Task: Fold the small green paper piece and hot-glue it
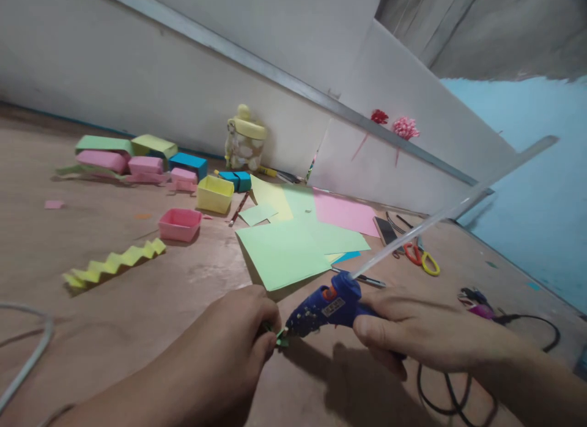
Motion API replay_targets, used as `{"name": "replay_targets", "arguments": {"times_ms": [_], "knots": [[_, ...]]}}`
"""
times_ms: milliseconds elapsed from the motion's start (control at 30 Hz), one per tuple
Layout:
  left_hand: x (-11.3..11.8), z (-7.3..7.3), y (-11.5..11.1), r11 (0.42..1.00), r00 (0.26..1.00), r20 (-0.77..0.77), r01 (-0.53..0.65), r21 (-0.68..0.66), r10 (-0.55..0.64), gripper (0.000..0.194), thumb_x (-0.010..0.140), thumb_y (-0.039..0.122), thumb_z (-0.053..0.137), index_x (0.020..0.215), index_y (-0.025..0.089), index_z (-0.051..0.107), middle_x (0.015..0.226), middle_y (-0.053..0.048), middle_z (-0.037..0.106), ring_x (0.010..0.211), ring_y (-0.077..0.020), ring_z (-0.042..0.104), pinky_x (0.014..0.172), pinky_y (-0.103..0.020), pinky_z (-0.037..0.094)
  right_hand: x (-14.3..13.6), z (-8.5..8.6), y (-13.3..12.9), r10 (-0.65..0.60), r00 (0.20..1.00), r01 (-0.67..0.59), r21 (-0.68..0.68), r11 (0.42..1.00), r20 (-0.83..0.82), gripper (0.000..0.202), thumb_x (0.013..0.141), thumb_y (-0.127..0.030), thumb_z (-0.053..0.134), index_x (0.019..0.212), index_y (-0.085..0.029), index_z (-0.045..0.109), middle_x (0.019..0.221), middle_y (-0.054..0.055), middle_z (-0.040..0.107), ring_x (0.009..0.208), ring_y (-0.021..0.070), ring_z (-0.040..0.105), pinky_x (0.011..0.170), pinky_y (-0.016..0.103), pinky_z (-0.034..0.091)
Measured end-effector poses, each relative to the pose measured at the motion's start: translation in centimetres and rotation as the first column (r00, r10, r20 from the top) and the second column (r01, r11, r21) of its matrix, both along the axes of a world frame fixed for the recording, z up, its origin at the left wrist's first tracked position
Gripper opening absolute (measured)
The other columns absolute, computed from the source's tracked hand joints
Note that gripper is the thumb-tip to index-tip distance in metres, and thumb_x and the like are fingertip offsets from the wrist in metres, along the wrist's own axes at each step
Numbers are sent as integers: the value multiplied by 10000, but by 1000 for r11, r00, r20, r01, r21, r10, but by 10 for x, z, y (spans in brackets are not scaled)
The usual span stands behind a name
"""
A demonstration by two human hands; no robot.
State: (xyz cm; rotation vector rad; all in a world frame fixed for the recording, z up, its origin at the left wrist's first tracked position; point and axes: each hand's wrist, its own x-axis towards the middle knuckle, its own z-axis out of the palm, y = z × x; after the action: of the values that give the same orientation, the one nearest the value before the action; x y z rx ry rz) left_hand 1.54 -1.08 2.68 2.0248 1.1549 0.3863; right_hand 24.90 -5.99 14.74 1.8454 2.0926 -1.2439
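My right hand [413,332] grips a blue hot glue gun [328,308], a long clear glue stick [449,210] rising from its back toward the upper right. The gun's nozzle points left and touches a small green paper piece [280,337]. My left hand [233,347] pinches that green piece between its fingertips, low over the wooden table [137,317]. Most of the piece is hidden inside my fingers.
Green, yellow and pink paper sheets [284,252] lie just beyond my hands. Folded paper boxes in pink [180,224], yellow [214,193] and blue stand at the left, next to a zigzag yellow strip [114,263]. Scissors [419,256], a phone and black cables [527,320] lie at the right.
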Motion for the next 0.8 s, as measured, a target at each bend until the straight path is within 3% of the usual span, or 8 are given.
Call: {"name": "replay_targets", "arguments": {"times_ms": [167,300,400,500,667,800], "knots": [[0,-1,2,1000,1000,-3,11,-11,-11,168,795,352,602,807,260,742,820,-30,736,864,-255,683,781,-343,524,4,-2,-4,38,995,-42,46,998,94,526,991,-539,397,607,-198,508,807,67,618,853,248,602,835,420,440],[-2,-3,2,999,999,-25,36,-31,-37,212,835,298,517,809,258,724,902,-38,738,880,-252,676,801,-385,521,2,-5,-6,14,996,-20,68,997,88,411,996,-491,439,742,-201,583,890,67,665,892,258,614,872,435,445],[-2,-2,2,998,998,-43,49,-25,-50,230,855,299,495,783,251,708,887,-38,723,854,-245,673,777,-380,517,0,-5,-10,18,1000,-19,53,998,16,289,990,-421,460,863,-200,595,852,64,673,815,237,614,775,363,481],[-3,-1,3,998,997,-44,62,24,-61,203,843,338,551,770,250,718,819,-32,711,833,-240,672,757,-341,509,1,-5,-14,41,997,-34,91,995,-71,187,988,-330,500,985,-194,628,973,57,704,877,215,624,790,306,497],[-5,0,1,986,994,-44,110,129,-105,175,837,379,620,775,258,730,771,-22,681,816,-227,663,747,-305,500,5,-6,-18,33,997,-27,99,995,-64,187,979,-314,515,1040,-210,657,937,32,692,836,207,611,768,299,499],[-6,1,1,961,982,-90,182,206,-167,171,868,341,615,764,262,725,776,-19,664,791,-207,653,715,-284,487,18,-7,-25,34,990,-11,161,987,-138,256,1013,-391,498,1043,-215,683,1038,66,730,929,245,645,843,348,509]]}}
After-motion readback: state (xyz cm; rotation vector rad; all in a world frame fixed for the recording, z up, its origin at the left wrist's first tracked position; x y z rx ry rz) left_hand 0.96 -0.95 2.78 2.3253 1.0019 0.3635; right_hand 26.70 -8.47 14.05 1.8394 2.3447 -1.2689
